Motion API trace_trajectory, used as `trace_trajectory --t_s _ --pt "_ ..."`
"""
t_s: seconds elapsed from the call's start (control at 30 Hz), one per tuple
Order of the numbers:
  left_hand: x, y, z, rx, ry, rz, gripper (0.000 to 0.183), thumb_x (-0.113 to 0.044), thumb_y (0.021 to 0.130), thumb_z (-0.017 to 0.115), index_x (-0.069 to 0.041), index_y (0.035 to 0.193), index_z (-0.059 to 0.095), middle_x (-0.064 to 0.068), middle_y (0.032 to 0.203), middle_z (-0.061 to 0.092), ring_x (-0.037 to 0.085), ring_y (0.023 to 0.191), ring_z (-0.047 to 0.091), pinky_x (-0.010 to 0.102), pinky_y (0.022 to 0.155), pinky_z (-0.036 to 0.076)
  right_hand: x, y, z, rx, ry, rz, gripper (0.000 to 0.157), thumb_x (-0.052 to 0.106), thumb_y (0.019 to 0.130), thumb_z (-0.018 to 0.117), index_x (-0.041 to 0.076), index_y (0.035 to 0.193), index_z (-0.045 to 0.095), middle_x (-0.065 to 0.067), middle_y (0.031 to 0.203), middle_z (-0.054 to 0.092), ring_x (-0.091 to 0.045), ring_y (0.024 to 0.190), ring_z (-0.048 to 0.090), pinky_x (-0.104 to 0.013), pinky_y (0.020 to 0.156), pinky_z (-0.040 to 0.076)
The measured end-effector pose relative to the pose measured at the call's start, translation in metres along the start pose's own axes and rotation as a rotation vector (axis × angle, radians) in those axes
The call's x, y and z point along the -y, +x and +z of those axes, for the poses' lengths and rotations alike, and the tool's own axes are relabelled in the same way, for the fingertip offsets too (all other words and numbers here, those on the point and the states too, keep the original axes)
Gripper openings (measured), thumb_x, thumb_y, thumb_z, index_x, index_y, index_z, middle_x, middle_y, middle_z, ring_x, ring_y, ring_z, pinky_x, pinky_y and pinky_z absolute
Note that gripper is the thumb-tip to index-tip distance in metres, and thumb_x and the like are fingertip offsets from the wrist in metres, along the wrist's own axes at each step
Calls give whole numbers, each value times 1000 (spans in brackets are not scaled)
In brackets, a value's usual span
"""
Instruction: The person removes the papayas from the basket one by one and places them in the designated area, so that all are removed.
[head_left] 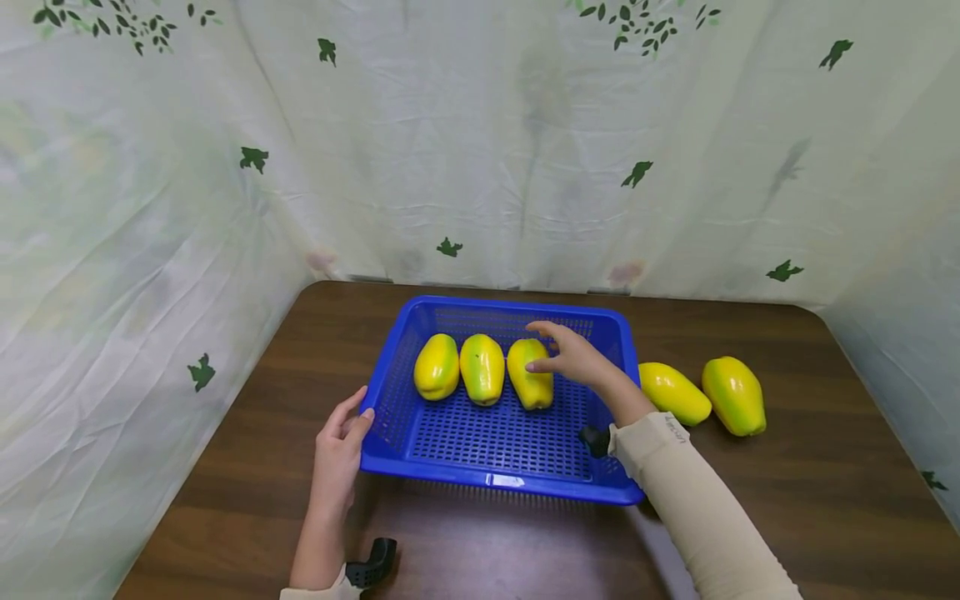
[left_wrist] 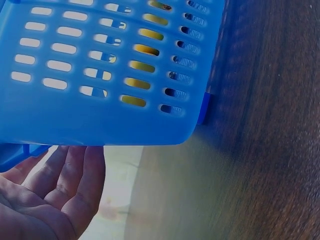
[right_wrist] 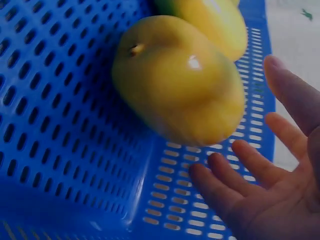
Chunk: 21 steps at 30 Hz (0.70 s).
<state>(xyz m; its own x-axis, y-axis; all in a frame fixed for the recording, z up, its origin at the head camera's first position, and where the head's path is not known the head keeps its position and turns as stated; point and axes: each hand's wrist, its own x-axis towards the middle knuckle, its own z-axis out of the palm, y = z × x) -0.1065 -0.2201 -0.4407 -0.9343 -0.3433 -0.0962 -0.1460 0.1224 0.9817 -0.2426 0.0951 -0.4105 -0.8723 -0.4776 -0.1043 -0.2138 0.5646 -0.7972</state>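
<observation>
A blue plastic basket (head_left: 502, 481) with slotted walls stands at the middle of the table. Its left rim is gripped by my left hand (head_left: 341, 442), thumb on top and fingers beneath, as the left wrist view also shows. Inside lie a left papaya (head_left: 437, 367), a middle papaya (head_left: 482, 370) and a right papaya (head_left: 528, 387), all yellow-green, in a row. My right hand (head_left: 572, 357) is over the basket beside the right papaya, thumb and fingers spread. In the right wrist view there is a gap between its fingers and that papaya (right_wrist: 180, 80).
Right of the basket, a papaya (head_left: 675, 394) lies close to its wall, and another papaya (head_left: 734, 397) lies beside that one. A pale patterned cloth (head_left: 480, 167) hangs behind and along both sides of the brown wooden table (head_left: 817, 467).
</observation>
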Motion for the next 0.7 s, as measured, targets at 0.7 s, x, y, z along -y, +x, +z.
trace_trajectory --t_s 0.7 --pt "0 1 0 4 -14 -15 38 -24 93 51 -18 130 48 20 112 56 17 87 59 24 70 49 -9 4 6 54 -60 -21 65 7 75 73 5 132 41 -14 129 43 -29 113 42 -43 90 37"
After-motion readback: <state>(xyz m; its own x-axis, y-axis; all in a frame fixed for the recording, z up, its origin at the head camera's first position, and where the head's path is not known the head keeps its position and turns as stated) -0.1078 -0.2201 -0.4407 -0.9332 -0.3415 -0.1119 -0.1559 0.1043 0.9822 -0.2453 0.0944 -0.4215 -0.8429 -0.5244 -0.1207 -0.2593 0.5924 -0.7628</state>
